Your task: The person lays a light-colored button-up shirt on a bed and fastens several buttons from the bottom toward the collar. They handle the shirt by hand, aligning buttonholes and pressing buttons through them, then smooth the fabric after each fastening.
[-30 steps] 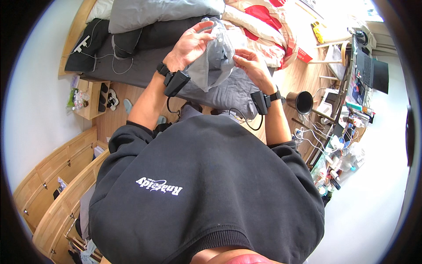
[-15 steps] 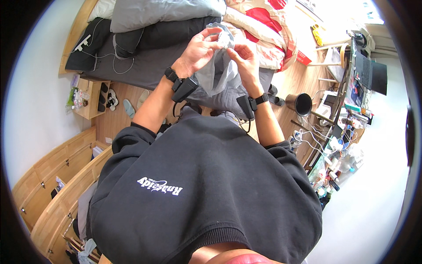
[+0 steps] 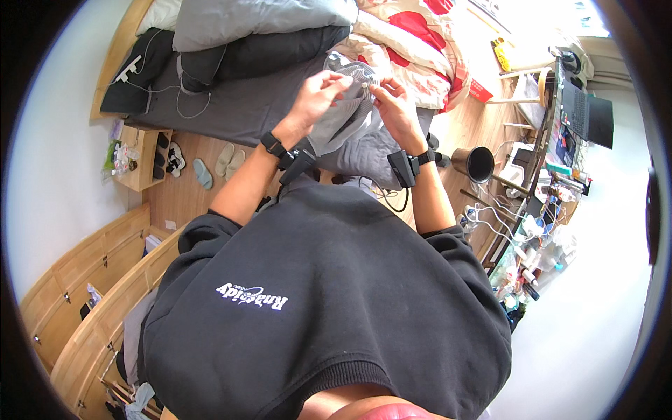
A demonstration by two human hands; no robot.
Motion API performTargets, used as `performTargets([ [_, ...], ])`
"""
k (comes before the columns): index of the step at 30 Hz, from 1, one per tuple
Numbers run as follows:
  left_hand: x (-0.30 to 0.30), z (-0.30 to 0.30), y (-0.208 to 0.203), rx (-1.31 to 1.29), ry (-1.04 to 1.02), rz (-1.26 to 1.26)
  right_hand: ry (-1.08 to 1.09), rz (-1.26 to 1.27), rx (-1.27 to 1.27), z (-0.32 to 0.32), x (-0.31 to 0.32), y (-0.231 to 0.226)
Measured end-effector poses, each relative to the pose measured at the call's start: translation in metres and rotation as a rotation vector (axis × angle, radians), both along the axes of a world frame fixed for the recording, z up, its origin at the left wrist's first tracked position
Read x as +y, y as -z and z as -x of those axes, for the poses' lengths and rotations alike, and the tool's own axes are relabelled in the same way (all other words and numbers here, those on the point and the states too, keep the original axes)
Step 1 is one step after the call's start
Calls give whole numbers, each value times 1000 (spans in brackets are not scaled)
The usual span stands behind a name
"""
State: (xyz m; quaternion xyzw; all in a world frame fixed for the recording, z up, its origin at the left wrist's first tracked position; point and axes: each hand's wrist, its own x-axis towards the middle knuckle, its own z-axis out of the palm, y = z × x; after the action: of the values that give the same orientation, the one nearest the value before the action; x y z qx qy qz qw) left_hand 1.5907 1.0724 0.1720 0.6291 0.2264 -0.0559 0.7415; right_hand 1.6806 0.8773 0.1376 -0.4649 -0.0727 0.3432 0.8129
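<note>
A thin grey-and-white striped cloth (image 3: 341, 124) lies bunched over the near edge of the bed, below my hands. My left hand (image 3: 316, 101) is held over its left part, thumb and fingertips drawn together. Whatever may be between those fingertips is too small to make out. My right hand (image 3: 397, 110) is over the right part of the cloth, with thumb and forefinger pinched. A small white object (image 3: 365, 85) shows at the right fingertips; its kind is unclear. Both wrists wear black straps with dark box-shaped devices.
The bed (image 3: 252, 105) carries grey pillows and a red-and-cream quilt (image 3: 420, 42). Slippers (image 3: 203, 173) are on the wooden floor at left. A dark bin (image 3: 474, 165) stands right, before a cluttered desk (image 3: 542, 189) with a laptop (image 3: 579, 105) and loose cables.
The cloth, held up between both hands before, has dropped onto the bed edge. My hands have moved apart and slightly lower, with the small white object now visible at the right fingertips.
</note>
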Motion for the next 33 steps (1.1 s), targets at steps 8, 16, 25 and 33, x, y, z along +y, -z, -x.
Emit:
performTargets([
  [8, -28, -4, 13, -91, -50, 64, -29, 163, -83, 4, 7, 0],
  [16, -8, -16, 30, -104, 59, -141, 23, 251, -189, 4, 5, 1],
  [25, -11, -17, 19, -221, -59, -240, 95, 394, -255, 4, 9, 4],
  [33, -17, -16, 7, -219, -84, -522, 106, 248, -178, 8, 11, -6],
])
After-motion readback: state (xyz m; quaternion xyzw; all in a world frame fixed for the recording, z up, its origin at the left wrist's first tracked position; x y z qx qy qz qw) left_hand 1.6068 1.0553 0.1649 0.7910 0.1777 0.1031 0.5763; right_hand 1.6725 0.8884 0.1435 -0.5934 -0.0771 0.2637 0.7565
